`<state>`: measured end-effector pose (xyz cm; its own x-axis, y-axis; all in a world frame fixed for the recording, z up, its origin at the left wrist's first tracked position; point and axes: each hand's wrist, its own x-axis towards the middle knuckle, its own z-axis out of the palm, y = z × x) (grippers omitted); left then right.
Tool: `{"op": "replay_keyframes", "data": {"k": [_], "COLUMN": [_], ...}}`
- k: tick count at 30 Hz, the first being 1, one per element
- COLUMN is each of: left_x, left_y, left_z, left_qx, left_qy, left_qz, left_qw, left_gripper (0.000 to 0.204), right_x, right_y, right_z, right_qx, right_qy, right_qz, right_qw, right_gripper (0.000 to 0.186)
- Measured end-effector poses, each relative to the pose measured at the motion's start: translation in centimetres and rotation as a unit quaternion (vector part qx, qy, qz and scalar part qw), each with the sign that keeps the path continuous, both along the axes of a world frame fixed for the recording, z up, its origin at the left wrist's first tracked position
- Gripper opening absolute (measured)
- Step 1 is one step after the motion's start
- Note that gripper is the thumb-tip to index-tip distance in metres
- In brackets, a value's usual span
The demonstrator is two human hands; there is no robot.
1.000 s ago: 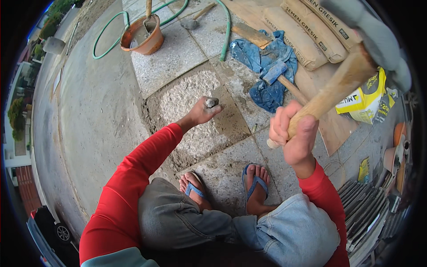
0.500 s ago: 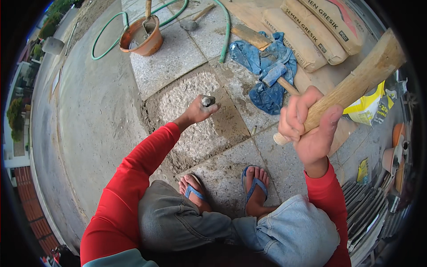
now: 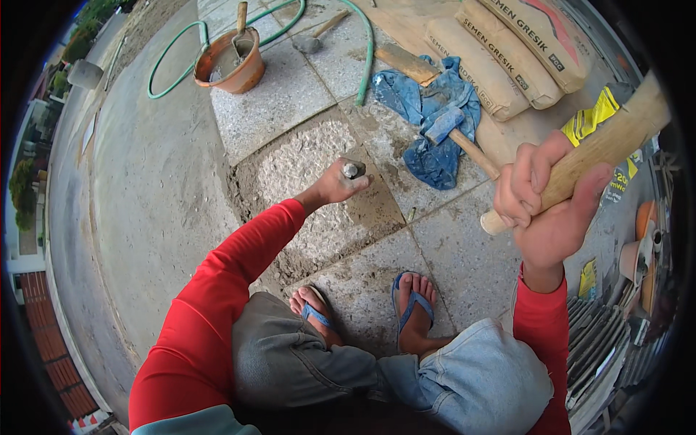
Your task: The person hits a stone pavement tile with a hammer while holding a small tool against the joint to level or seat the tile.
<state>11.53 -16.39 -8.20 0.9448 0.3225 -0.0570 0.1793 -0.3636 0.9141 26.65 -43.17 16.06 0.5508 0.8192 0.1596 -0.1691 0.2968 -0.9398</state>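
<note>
My left hand point(image 3: 332, 184) is wrapped round a chisel point(image 3: 352, 170), whose round metal end shows above the fist; its lower end is hidden. Below it lies a recessed square of floor with a pale, roughly chipped surface point(image 3: 297, 156) and a smoother brown strip point(image 3: 383, 196) along its right side. Raised at the right, my right hand point(image 3: 554, 206) grips the thick wooden handle of a hammer point(image 3: 616, 134). The hammer's head is not visible, the handle running off into the dark rim of the picture.
Beyond the square stand an orange bucket point(image 3: 243, 72) with a trowel in it and a green hose point(image 3: 370, 51). A blue-headed mallet point(image 3: 446, 125) rests on a blue cloth point(image 3: 435, 163). Cement bags point(image 3: 493, 65) lie at the back right, stacked tiles point(image 3: 591, 348) at the right.
My right hand has swung outward to the right and a little lower with the hammer. The left fist has shifted slightly right with the chisel.
</note>
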Motion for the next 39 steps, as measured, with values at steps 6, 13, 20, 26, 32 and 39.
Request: {"op": "replay_keyframes", "data": {"k": [6,13,20,26,32,39], "left_x": [-0.5,1.0,0.8,0.4,1.7,2.1], "left_y": [-0.4,1.2,1.1,1.4,3.2,3.2], "left_z": [-0.8,0.9,-3.4,-0.3,-2.0,-4.3], "left_qx": [0.111,0.039,0.056,0.033,0.013,0.22], "left_qy": [-0.076,0.063,0.036,-0.043,0.004,-0.109], "left_qz": [-0.012,0.006,0.037,-0.002,0.004,-0.062], "left_qw": [0.991,0.997,0.997,0.999,1.0,0.967], "left_gripper": [0.025,0.031,0.038,0.037,0.039,0.042], "right_x": [-4.6,-0.7,-2.6,-4.1,0.7,-3.7], "right_y": [-0.5,-1.5,0.5,-1.4,0.0,1.5], "right_z": [-11.8,-2.5,-7.5,-10.5,0.2,-11.8], "right_qx": [-0.397,-0.204,0.01,-0.407,-0.018,-0.274], "right_qy": [-0.285,-0.02,-0.102,-0.045,0.082,-0.255], "right_qz": [0.123,0.118,0.053,0.139,0.014,0.068], "right_qw": [0.864,0.972,0.993,0.902,0.996,0.925], "right_gripper": [0.055,0.054,0.06,0.06,0.068,0.059]}}
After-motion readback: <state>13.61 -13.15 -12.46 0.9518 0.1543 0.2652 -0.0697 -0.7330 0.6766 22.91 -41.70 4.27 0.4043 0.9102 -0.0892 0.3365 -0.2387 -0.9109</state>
